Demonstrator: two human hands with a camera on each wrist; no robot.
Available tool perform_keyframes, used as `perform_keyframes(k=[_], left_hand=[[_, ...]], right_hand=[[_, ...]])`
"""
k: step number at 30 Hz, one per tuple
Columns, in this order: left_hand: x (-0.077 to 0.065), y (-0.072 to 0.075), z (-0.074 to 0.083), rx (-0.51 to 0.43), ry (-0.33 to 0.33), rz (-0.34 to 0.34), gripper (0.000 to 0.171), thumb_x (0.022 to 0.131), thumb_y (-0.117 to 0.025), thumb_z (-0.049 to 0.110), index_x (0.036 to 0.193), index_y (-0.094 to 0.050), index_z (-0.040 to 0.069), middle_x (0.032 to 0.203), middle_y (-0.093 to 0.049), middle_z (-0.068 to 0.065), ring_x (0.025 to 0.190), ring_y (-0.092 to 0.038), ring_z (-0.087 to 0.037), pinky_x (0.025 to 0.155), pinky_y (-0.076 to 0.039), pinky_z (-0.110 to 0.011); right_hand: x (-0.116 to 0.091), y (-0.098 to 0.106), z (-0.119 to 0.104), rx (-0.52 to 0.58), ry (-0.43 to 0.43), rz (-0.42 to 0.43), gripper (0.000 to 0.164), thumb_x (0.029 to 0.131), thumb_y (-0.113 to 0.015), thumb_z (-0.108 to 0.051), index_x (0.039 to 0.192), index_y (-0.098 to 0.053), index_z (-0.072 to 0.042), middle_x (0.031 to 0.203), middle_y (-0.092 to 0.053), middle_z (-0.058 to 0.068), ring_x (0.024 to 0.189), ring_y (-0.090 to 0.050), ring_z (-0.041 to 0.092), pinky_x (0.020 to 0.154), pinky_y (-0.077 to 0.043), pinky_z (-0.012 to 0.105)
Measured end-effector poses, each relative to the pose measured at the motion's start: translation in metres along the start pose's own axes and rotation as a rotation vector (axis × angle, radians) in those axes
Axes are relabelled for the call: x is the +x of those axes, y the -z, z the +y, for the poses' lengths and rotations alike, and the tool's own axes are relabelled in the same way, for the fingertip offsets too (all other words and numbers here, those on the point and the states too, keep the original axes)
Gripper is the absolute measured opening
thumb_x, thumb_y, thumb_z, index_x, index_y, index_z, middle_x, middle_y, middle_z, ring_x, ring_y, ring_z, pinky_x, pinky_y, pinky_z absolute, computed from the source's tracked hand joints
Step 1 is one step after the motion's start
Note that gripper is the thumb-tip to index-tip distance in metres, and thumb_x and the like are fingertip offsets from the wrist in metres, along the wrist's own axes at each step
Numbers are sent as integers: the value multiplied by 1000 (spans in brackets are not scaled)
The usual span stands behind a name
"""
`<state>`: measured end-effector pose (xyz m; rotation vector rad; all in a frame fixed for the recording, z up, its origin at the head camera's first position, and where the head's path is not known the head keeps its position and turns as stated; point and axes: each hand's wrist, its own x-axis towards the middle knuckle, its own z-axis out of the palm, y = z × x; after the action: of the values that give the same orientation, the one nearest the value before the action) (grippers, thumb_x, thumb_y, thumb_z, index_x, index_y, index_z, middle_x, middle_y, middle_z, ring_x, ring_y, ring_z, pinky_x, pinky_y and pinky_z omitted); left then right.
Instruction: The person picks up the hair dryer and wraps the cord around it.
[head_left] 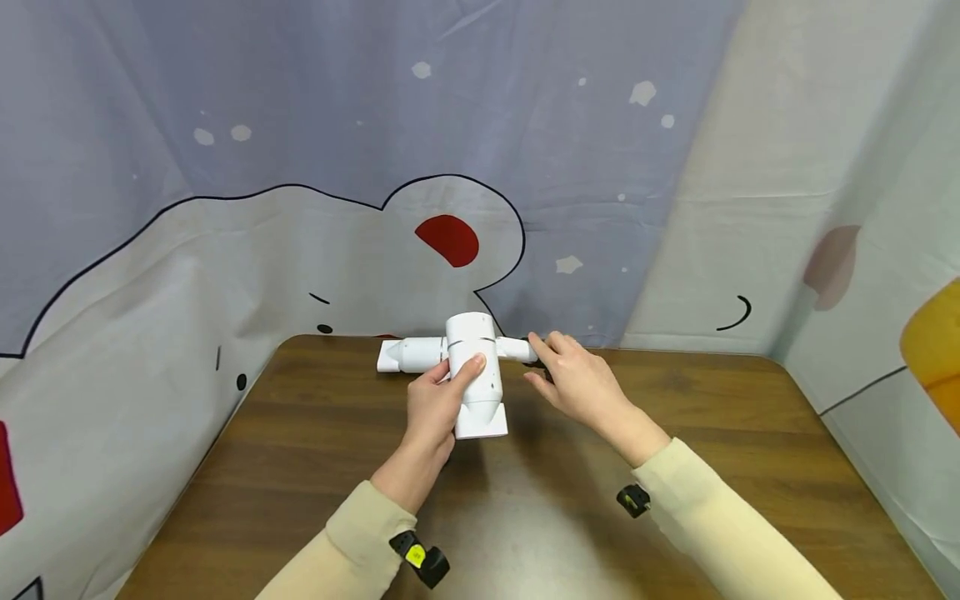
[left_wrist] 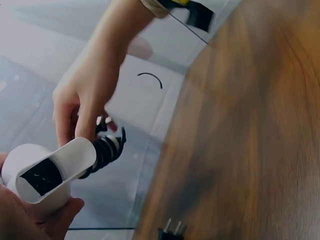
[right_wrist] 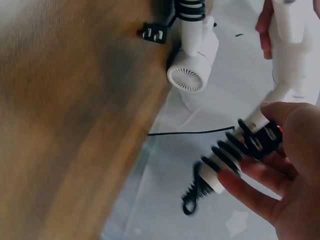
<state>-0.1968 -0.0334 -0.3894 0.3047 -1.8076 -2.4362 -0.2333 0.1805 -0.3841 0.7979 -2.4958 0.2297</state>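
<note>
A white hair dryer [head_left: 474, 358] is raised over the far side of the table, its flat nozzle pointing toward me. My left hand [head_left: 435, 408] grips its barrel, thumb across the top. Its handle reaches right, to my right hand [head_left: 581, 379], whose thumb and fingers curl loosely about the handle and plug. Black cord [right_wrist: 225, 157] is coiled round the handle in the right wrist view, with the black plug [right_wrist: 262, 140] beside the right thumb. The left wrist view looks at the open nozzle [left_wrist: 75, 157].
A second white hair dryer [head_left: 420, 354] lies at the table's far edge, partly behind the held one; its cord is wound too and its plug [right_wrist: 154, 33] rests on the wood. Around the brown table [head_left: 300, 467] hangs a printed curtain [head_left: 300, 100].
</note>
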Motion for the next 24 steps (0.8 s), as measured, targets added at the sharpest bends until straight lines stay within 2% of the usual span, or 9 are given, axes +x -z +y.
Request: perform_keyframes(k=[4, 7, 12, 14, 20, 24], left_hand=[[-1, -8, -4, -10, 32, 37, 55, 89, -88, 29, 125, -72, -9, 98, -76, -13, 79, -72, -17, 69, -59, -29], [-3, -15, -8, -39, 63, 60, 53, 89, -89, 32, 122, -74, -6, 101, -75, -13, 83, -72, -18, 70, -59, -30], [-7, -24, -15, -127, 119, 73, 48, 90, -88, 32, 119, -75, -5, 99, -75, -11, 83, -73, -19, 70, -60, -32], [-9, -27, -17, -154, 142, 73, 49, 91, -87, 32, 120, -74, -5, 99, -76, -10, 83, -73, -18, 70, -60, -32], [-11, -32, -22, -167, 202, 76, 54, 91, -87, 36, 122, -72, -4, 98, -75, -8, 81, -73, -16, 67, -59, -30], [-12, -34, -25, -165, 235, 70, 48, 91, -85, 38, 114, -72, -2, 87, -74, -4, 73, -72, -13, 61, -57, -28]], right_hand=[[-6, -16, 0, 13, -59, 103, 65, 88, -90, -31, 141, -67, -3, 121, -64, 16, 108, -62, 37, 76, -58, 50], [-9, -25, 1, 56, -96, 148, 65, 87, -91, -29, 142, -67, -3, 136, -63, 21, 124, -60, 43, 94, -55, 57], [-11, -38, 4, 85, -100, 198, 63, 87, -92, -22, 140, -66, 1, 139, -66, 22, 130, -62, 42, 113, -47, 58], [-13, -41, 6, 72, -94, 216, 63, 86, -92, -20, 139, -67, 1, 138, -67, 22, 129, -63, 41, 116, -44, 57], [-20, -53, 14, 43, -73, 278, 66, 77, -97, -10, 135, -68, 2, 134, -70, 21, 124, -66, 40, 112, -48, 57], [-26, -60, 19, 27, -59, 311, 66, 73, -98, -5, 132, -70, 1, 131, -71, 19, 121, -68, 39, 108, -50, 59]])
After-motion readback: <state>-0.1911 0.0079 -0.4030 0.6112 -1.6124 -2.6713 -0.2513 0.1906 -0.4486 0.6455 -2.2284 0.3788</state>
